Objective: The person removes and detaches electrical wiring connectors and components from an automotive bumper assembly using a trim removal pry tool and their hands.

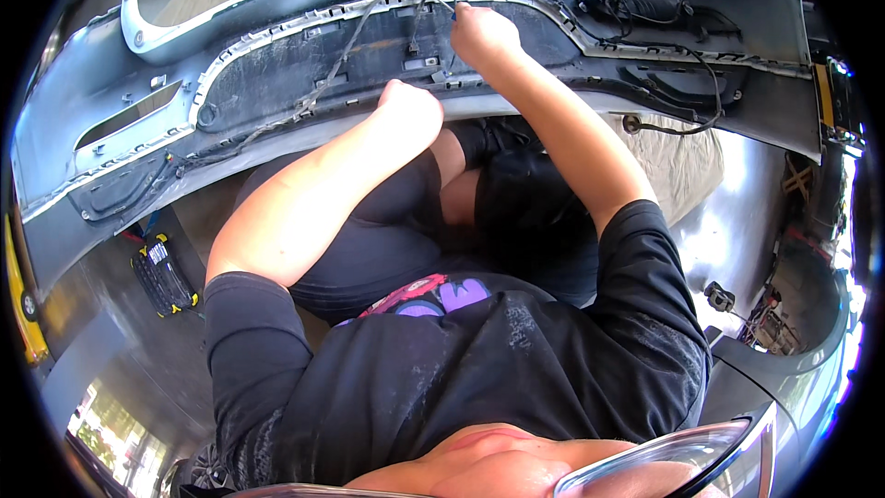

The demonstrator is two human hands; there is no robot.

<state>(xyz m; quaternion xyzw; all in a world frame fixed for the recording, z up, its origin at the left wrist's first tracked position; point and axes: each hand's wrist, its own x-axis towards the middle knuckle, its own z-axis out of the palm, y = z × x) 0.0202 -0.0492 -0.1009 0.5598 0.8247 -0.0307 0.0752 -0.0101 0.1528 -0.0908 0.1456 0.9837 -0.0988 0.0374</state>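
Your right hand (481, 34) pinches the thin, floppy wire harness (341, 60) along the stiff bumper (111, 143), left hand (411, 111) fisted below; probably best held near clips.

A thin black wiring harness (346, 55) runs slack along the inner face of the grey car bumper (277, 143).

No packages, labels, signs or screens can be made out here.
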